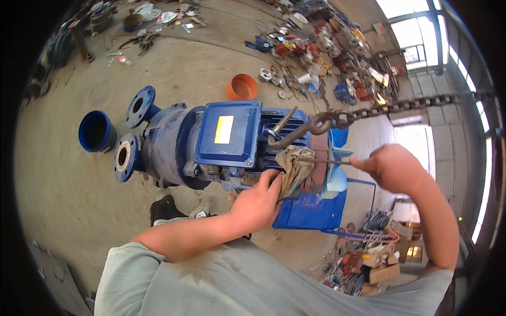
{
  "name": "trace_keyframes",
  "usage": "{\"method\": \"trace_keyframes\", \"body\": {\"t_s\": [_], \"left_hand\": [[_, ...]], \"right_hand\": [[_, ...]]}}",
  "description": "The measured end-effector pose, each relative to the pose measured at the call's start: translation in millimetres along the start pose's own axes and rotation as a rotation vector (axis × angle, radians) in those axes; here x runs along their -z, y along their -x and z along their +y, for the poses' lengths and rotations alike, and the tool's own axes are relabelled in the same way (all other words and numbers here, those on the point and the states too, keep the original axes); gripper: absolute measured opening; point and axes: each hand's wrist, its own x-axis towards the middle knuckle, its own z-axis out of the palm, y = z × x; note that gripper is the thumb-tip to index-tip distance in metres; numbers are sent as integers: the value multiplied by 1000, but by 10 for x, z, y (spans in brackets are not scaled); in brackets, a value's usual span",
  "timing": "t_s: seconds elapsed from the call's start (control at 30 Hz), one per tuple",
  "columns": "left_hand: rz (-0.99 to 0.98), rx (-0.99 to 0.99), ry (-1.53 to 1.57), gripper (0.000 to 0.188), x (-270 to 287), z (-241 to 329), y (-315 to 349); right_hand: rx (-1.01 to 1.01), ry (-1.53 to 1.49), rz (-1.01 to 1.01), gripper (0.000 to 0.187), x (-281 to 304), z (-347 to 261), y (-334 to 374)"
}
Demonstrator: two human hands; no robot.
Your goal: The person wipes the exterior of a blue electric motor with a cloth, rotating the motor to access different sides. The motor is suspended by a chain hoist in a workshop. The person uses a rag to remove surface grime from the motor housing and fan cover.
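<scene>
A blue electric motor with a flanged pump end lies in front of me. My left hand is closed on a dirty tan rag bunched against the motor's finned side. At the motor's right end, my right hand grips a thin metal rod. Its far tip reaches past the pale blue fan blades to the rusty brown end cover. I cannot make out what kind of tool the rod is. A rusty hook passes through the motor's lifting eye.
From the hook a heavy chain runs to the upper right. A blue bucket and an orange bucket stand on the floor. Below the fan is a blue panel. Motor parts and cardboard boxes lie in heaps.
</scene>
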Motion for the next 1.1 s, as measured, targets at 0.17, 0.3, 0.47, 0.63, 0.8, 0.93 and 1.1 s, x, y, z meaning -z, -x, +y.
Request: {"method": "trace_keyframes", "body": {"t_s": [0.17,0.3,0.47,0.63,0.8,0.93,1.1], "left_hand": [[35,74,109,77,18,0,104],[130,112,142,75,113,4,178],[58,-14,190,67,41,121,13],[65,61,240,67,17,67,-18],[195,60,233,75,68,-47,36],[102,21,226,83,8,98,-109],[44,37,249,85,-30,437,-310]], "right_hand": [[166,119,110,47,-240,-242,-171],[207,113,169,40,-200,-249,-131],[101,171,38,48,81,-93,-68],[193,158,72,42,92,-55,-278],[208,162,24,38,-8,-131,-407],[74,128,79,42,-66,7,-84],[6,35,237,49,-197,324,562]]}}
